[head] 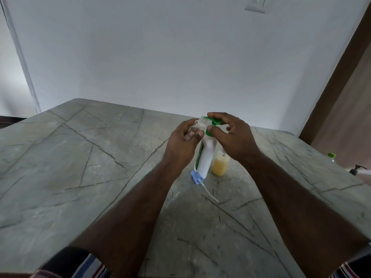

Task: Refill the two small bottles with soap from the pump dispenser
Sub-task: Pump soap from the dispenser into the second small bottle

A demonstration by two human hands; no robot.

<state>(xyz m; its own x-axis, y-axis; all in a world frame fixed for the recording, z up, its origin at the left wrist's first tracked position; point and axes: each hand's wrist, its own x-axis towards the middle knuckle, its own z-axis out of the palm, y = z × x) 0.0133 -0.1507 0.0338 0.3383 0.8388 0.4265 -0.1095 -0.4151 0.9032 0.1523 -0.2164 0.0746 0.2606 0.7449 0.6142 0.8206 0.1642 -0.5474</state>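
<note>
Yellow-filled small bottle [220, 165] beside white pump dispenser [206, 155].

- Pump dispenser [206, 155]: white body, green pump head and collar, label down its left side. Stands upright on the table, mid-right.
- Small bottle 1 [198, 127]: clear, uncapped, small red-and-white label. Held up, tilted, its open neck right at the green spout tip. Contents not discernible.
- Small bottle 2 [220, 164]: clear, holds yellow liquid. Upright on the table, just right of the dispenser base, top partly hidden.
</note>
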